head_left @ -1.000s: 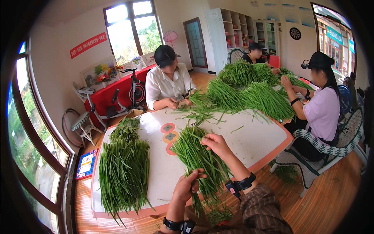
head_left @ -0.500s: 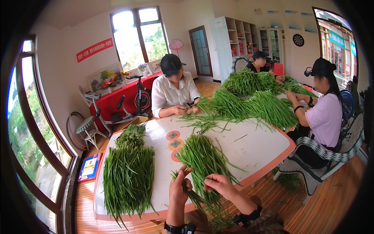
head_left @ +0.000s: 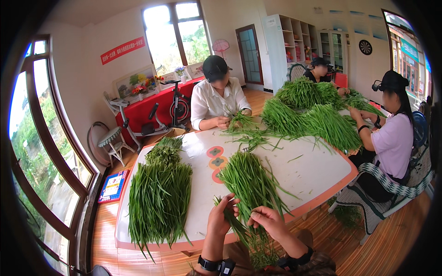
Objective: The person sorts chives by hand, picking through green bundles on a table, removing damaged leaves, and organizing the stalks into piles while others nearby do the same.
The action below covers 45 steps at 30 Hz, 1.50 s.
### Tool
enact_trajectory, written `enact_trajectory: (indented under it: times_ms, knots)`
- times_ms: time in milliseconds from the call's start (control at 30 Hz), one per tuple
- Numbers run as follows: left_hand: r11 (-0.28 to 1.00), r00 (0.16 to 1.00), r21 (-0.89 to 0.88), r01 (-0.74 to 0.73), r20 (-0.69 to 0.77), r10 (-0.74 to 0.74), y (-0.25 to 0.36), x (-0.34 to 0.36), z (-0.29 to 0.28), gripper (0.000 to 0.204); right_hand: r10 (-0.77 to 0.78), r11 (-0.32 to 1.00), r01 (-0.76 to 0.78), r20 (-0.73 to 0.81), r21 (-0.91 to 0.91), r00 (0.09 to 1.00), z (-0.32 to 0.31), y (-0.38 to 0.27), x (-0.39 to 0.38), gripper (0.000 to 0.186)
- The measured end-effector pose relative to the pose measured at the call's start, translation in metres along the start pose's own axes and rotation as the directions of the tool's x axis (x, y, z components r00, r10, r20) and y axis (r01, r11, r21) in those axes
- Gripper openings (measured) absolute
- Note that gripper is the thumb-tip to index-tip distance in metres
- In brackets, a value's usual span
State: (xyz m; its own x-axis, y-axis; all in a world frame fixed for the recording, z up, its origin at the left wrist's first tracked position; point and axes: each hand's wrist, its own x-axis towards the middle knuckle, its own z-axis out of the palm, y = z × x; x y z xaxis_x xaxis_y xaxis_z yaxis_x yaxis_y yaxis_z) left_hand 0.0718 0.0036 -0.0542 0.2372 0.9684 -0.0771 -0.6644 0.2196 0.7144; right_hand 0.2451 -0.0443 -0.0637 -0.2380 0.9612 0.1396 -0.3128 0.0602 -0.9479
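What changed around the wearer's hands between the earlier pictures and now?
The right hand has drawn back from the upper part of the middle pile of chive-like greens toward the near edge of the table, beside the left hand; whether it pinches anything is unclear. The left hand still holds a small bunch. The pile at left stayed put.

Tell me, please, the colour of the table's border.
The table's border is salmon pink; it shows best in the head view.
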Motion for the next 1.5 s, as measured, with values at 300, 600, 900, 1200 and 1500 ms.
enact_trajectory:
  times_ms: [300,600,900,1200,1500]
  knots:
    - [0.994,0.995,-0.056,0.094,0.041,-0.092,0.001,-0.004,-0.009,0.025,-0.094,0.992,0.082,-0.120,-0.096,0.988,0.008,-0.006,-0.006,0.017]
    - [0.999,0.998,0.008,0.051,-0.044,-0.051,0.000,-0.003,0.006,0.037,-0.018,0.994,0.017,-0.007,-0.106,1.000,0.014,0.000,-0.012,0.015]
    - [0.999,1.000,-0.023,-0.025,-0.010,0.025,0.014,-0.014,0.009,0.023,0.105,0.910,-0.053,0.106,-0.412,0.989,0.000,-0.004,-0.013,0.018]
    - [0.963,0.996,0.262,0.060,0.054,-0.077,0.018,-0.031,0.025,0.022,-0.217,0.817,0.238,0.103,-0.525,0.971,0.002,-0.071,0.025,0.031]
    - [0.888,0.983,0.458,0.049,0.134,-0.124,0.022,-0.032,0.021,0.023,-0.366,0.444,0.480,0.335,-0.757,0.868,0.002,-0.074,0.025,0.013]
